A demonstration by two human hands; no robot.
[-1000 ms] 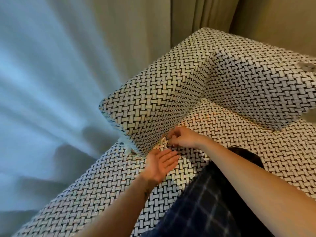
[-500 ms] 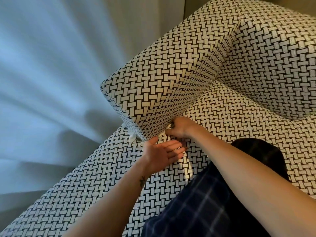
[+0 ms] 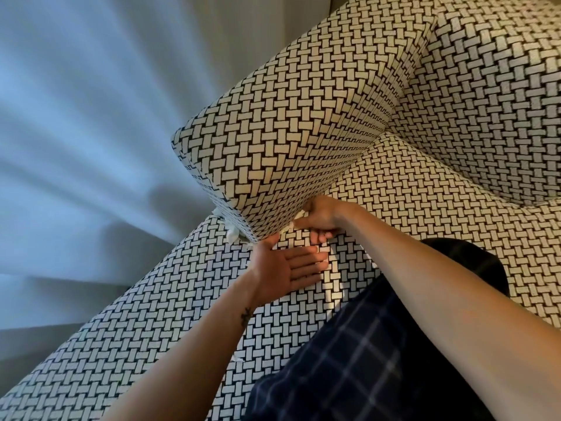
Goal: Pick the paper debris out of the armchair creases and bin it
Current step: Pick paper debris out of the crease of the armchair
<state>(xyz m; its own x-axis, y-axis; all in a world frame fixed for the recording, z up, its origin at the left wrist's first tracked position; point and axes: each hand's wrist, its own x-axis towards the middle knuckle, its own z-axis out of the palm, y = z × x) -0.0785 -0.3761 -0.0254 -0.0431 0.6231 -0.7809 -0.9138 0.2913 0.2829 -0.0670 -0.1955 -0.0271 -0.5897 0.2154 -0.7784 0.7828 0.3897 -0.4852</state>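
Observation:
An armchair in black-and-white woven fabric fills the view, with its armrest (image 3: 291,141) jutting over the seat cushion (image 3: 425,208). My right hand (image 3: 321,220) reaches into the crease under the armrest and pinches a white scrap of paper (image 3: 294,224) there. My left hand (image 3: 288,268) lies flat, palm up, fingers straight, on the seat just below it, holding nothing. More crumpled white paper (image 3: 232,230) sticks out of the crease at the armrest's front corner. A small white scrap (image 3: 236,357) shows beside my left forearm.
Pale curtains (image 3: 91,132) hang to the left of the chair. The chair's backrest (image 3: 501,101) rises at the upper right. My leg in dark checked trousers (image 3: 379,360) presses against the seat at the bottom. No bin is in view.
The view has moved closer to the armrest. My right hand has pushed further into the crease and now pinches paper. My left hand stays palm up beneath it.

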